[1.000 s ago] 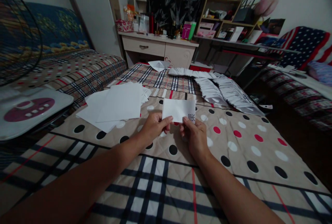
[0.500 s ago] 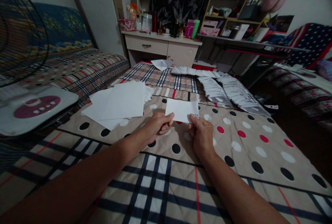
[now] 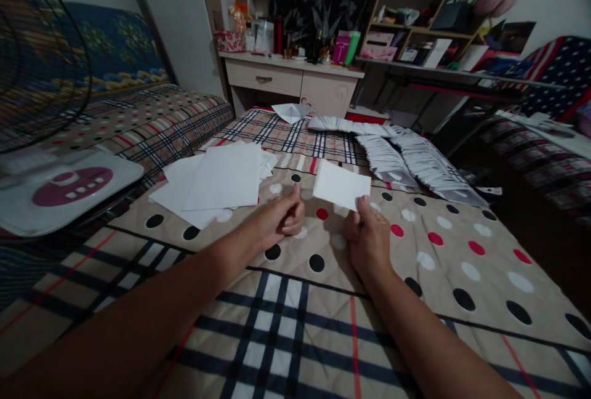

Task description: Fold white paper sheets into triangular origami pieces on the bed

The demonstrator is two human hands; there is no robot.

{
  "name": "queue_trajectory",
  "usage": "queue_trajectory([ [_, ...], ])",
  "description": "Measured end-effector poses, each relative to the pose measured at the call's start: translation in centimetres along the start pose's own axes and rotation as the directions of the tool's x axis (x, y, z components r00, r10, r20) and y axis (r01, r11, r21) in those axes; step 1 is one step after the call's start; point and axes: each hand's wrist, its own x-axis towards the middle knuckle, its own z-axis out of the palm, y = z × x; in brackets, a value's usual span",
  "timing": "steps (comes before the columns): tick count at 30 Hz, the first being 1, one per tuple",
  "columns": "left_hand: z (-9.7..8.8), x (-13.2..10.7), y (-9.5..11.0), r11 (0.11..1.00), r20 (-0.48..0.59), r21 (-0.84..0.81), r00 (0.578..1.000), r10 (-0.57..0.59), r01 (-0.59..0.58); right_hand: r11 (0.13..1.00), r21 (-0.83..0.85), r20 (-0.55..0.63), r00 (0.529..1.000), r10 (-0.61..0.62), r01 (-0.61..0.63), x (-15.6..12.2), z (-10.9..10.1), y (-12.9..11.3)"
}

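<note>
My right hand (image 3: 368, 237) pinches the near corner of a small folded white paper (image 3: 340, 185) and holds it just above the dotted bed cover (image 3: 438, 245). My left hand (image 3: 281, 220) hovers a little to the left of the paper, fingers curled, with nothing in it. A loose pile of blank white sheets (image 3: 217, 180) lies on the cover to the left of both hands. Long overlapping rows of folded white papers (image 3: 401, 159) stretch across the bed behind the held paper.
A fan with a white base (image 3: 64, 193) stands at the left on a second bed. One folded paper (image 3: 290, 112) lies at the bed's far end. A dresser (image 3: 289, 82), a desk with shelves (image 3: 429, 29) and a flag-patterned cover (image 3: 558, 72) fill the back.
My left hand has let go of the folded paper and drawn back. My right hand has carried the paper a little forward and to the right.
</note>
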Motion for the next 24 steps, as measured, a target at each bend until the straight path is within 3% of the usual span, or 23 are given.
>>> queue_trajectory([
  [3,-0.2,-0.1,0.0,0.992,-0.047,-0.127,0.998,-0.032,0.026,0.988,0.139,0.023,0.998,0.058,-0.061,0.6,-0.4,-0.6],
  [9,0.1,-0.4,-0.1,0.971,0.044,-0.234,0.998,-0.041,0.050,0.962,0.256,0.013,0.995,0.099,-0.099,0.8,-0.7,-1.3],
  [24,0.0,-0.6,0.1,0.955,-0.052,-0.296,0.998,-0.032,0.015,0.952,0.283,0.050,0.993,0.105,-0.114,0.9,-1.0,-1.2],
])
